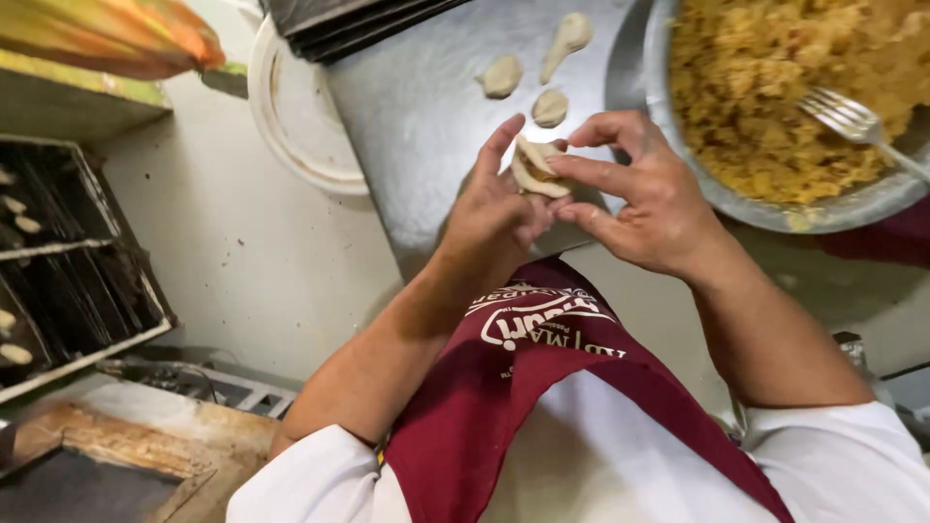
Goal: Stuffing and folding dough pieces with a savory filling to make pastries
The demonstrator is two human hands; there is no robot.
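Nearest the head camera: white shirt and maroon apron point(542, 407) of the person, both forearms reaching out over it.
Left hand point(494, 208): cupped under a small pale folded dough piece with yellow-brown filling point(533, 167), index finger raised behind it, other fingers curled in beneath it.
Right hand point(635, 194): thumb and forefinger pinching the dough piece's right edge, remaining fingers spread loose below.
Dough piece: held between the two hands above the near edge of the grey metal worktop point(426, 116); its long axis runs roughly up and down in the view, open seam towards the right fingers.
Nearer hand: both touch it; the left carries it, the right works the seam.
Beyond the hands: three pale raw dough lumps point(550, 107) lying on the worktop.
To the right: large round metal bowl point(775, 208) of yellow crumbly filling, silver fork point(852, 121) resting in it.
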